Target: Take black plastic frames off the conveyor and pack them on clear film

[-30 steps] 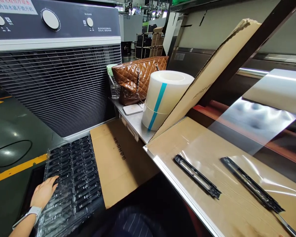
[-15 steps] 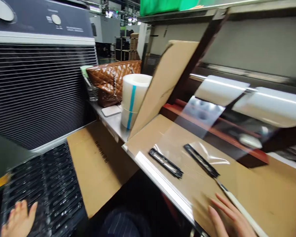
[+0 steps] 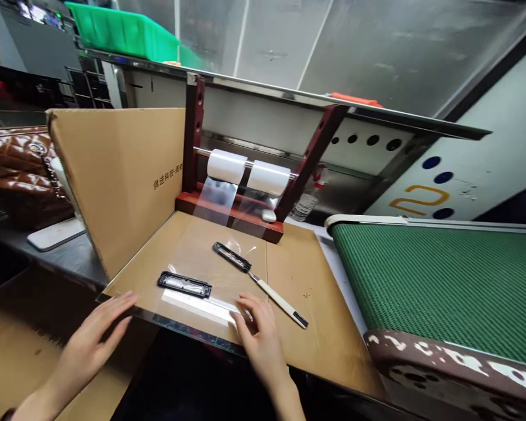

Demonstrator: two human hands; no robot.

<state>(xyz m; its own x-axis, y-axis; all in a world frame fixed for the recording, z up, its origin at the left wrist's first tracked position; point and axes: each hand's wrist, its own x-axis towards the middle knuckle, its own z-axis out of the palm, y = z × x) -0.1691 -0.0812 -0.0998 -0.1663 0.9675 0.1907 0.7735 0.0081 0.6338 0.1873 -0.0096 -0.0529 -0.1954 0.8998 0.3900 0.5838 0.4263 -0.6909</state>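
Note:
My left hand (image 3: 100, 332) is over the table's front left corner, fingers stretched out and thumb apart, with nothing in it. To its right, a black rectangular plastic frame (image 3: 184, 284) with a clear middle lies on the clear plastic film (image 3: 204, 251). My right hand (image 3: 258, 327) hovers or rests near the film's front edge, its fingers curved and apart; I cannot tell if it touches the film. Beyond it lies a craft knife (image 3: 278, 299) with a white handle, its tip against a second black frame (image 3: 231, 256).
A dark red stand (image 3: 230, 219) bears two film rolls (image 3: 269, 177) at the back. An upright cardboard sheet (image 3: 123, 169) borders the left side, beside a brown quilted bag (image 3: 17, 175). A green conveyor belt (image 3: 442, 280) runs at the right. A green bin (image 3: 123, 32) sits on the shelf above.
The view has swung right. My left hand has come from the black parts tray at the left to the table's corner. My right hand is now farther from the knife handle.

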